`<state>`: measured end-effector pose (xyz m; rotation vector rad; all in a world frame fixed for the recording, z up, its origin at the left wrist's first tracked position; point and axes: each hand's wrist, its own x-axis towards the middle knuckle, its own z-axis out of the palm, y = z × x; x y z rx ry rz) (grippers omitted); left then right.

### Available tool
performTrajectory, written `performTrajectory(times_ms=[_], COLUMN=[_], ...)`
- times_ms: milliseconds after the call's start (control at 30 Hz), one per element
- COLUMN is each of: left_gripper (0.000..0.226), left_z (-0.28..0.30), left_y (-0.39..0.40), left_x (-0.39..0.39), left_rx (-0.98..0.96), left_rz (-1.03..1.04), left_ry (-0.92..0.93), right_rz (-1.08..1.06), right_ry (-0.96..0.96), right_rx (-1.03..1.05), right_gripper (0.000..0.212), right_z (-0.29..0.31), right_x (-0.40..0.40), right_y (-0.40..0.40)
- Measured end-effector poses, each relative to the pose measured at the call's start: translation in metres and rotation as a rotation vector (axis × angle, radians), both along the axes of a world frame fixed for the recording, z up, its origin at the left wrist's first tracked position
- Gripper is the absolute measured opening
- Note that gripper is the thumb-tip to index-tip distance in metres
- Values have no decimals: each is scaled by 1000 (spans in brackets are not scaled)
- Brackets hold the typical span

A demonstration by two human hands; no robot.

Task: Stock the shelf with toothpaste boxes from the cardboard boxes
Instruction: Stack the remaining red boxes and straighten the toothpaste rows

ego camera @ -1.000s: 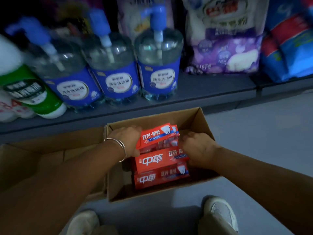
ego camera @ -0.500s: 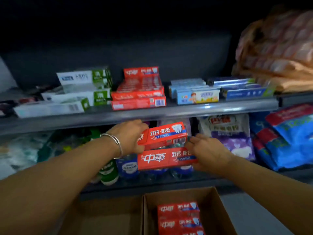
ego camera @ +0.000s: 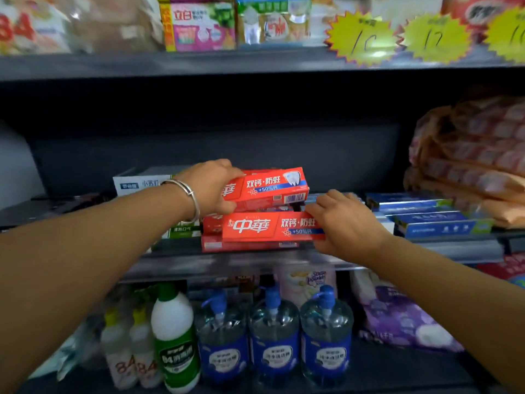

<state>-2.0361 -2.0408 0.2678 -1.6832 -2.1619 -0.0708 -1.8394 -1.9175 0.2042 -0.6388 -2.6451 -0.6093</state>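
1. Toothpaste shelf (ego camera: 443,248), the middle tier: the biggest thing that matters. Its front lip runs left-right just under both hands, w/ a red stack (ego camera: 250,245) of the same toothpaste brand already lying on it.
2. Upper red toothpaste box (ego camera: 267,186): long axis left-right, parallel to the lip, printed face toward the camera, tilted a bit up at its right end. It sits above the stack; contact w/ it can't be told.
3. Lower red toothpaste box (ego camera: 270,226): same left-right axis, face forward, in front of and level w/ the stack top. Looks like it goes down 1st, being nearer the lip (my guess).
4. Left hand (ego camera: 211,186): grasps the upper box by its left end, thumb under, fingers curled over the top. Box extends rightward from the fingers.
5. Right hand (ego camera: 345,223): grasps the lower box at its right end, fingers curled over the top edge; box extends leftward. This hand is nearer the lip.
6. Look: glossy red cartons, white Chinese lettering, blue "+50%" band, tooth graphic, barcode on the upper 1. No dents visible.
7. Cardboard supply boxes: not in view.
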Motion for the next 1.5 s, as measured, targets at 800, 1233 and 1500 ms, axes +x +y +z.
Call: performTrajectory(times_ms=[800,1233,1500], left_gripper=[53,49,53], left_z=[33,19,16], left_y=[156,179,188], left_x=[-167,-188,-192], left_rx=[149,158,171], left_rz=[10,-14,-5], left_ry=[-14,-39,-60], right_rz=[-69,-120,-82], right_ry=[-44,-5,32], right_rx=[-160,-212,-117], right_gripper=[49,33,37], right_z=[14,-1,-8], right_x=[-209,-244,-264], right_y=[147,174,176])
